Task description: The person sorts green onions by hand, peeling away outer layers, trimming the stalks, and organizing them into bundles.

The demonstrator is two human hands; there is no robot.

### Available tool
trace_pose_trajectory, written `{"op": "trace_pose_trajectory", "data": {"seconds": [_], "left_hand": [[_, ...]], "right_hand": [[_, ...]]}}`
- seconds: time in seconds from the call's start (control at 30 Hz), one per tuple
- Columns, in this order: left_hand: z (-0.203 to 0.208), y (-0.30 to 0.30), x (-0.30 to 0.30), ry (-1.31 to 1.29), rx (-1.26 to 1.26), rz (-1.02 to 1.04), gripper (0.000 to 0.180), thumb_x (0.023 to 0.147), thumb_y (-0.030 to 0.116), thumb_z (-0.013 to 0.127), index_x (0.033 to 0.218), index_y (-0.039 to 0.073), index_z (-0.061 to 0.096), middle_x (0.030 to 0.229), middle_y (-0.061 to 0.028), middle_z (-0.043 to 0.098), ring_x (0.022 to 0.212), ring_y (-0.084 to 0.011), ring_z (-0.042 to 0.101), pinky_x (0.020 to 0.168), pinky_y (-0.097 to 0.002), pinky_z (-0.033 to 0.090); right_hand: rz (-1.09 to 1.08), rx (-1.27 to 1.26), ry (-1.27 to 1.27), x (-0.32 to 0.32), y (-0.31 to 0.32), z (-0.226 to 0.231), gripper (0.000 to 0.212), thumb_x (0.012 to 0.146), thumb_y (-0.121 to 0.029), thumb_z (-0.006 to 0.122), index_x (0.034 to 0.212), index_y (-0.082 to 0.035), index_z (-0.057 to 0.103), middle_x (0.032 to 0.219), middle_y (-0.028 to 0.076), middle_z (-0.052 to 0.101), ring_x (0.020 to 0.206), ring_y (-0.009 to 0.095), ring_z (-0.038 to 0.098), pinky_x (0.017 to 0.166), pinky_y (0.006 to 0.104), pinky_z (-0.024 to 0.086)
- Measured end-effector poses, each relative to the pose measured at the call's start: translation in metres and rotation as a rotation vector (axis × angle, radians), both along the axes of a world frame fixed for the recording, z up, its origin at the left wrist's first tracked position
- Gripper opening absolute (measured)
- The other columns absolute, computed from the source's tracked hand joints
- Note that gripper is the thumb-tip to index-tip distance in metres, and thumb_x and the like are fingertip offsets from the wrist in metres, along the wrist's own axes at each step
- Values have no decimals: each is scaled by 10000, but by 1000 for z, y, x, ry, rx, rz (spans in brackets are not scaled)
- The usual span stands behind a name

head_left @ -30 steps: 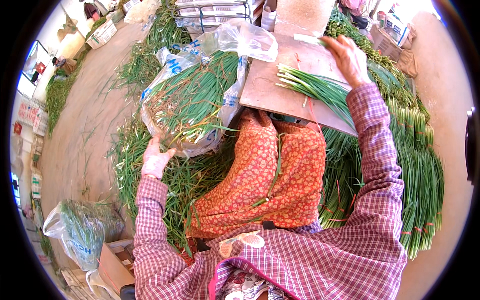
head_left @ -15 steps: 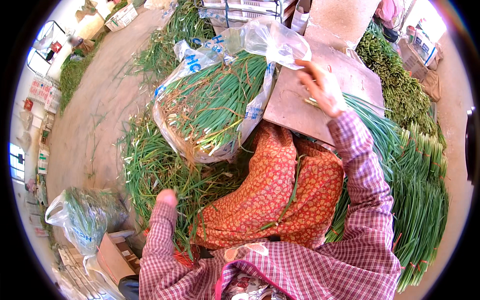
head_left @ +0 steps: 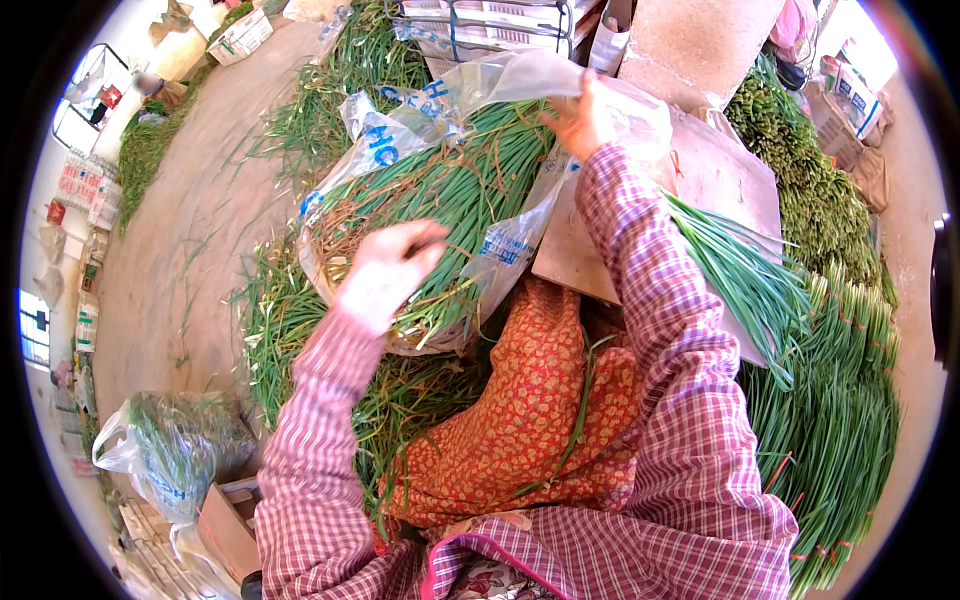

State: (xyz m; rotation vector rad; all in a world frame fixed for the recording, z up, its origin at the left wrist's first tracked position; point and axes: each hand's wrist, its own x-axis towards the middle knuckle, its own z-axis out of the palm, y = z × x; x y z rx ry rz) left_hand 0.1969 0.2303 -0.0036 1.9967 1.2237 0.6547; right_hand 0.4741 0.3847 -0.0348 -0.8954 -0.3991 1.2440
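My left hand, slightly blurred, is over the near left part of a heap of long green stalks, which look like garlic chives. Its fingers are loosely bent, with a gap to the thumb and nothing visible between them. The heap lies in an open clear plastic bag with blue print. At the heap's far right side, my right hand has its fingers spread against the stalk tips and the bag's edge. A small loose bunch of chives lies on the board, partly behind my right forearm.
Tied bundles of chives are stacked at the right, with thicker green bundles beyond. Loose stalks cover the floor around the bag. A filled plastic bag and a cardboard box stand at lower left. A white crate is at the back.
My left hand has risen from the lower left to over the chives in the bag. My right hand has moved left from above the board to the bag's far edge.
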Motion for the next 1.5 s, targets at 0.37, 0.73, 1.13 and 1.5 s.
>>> {"op": "trace_pose_trajectory", "data": {"seconds": [0.37,0.73,1.13,1.5], "left_hand": [[-77,148,156,516,309,121,445,760,222,637,1129,19,491,1096,-170,545,1045,-303,535,855,-394,448],[-90,174,189,932,258,297,688,641,369,749,1162,22,464,1132,-144,542,1057,-278,536,861,-374,442],[-23,134,101,447,74,66,543,690,222,676,1141,-43,532,1086,-223,594,1042,-320,567,900,-310,448],[-57,38,-47,525,294,240,612,652,293,750,1177,86,513,1131,-157,577,1064,-284,551,948,-385,419]], "right_hand": [[203,306,-358,58,5,107,349,969,-327,380,1289,-214,462,989,0,521,919,184,493,743,455,435],[181,331,-408,46,-6,110,303,948,-317,453,1195,-192,577,866,-14,521,709,114,453,676,333,479],[125,306,-250,75,11,90,299,956,-315,437,1186,-187,580,870,14,537,786,171,523,687,366,486],[484,38,-978,42,-27,70,554,862,-477,539,1228,-63,494,1174,189,538,947,272,598,762,421,523]]}}
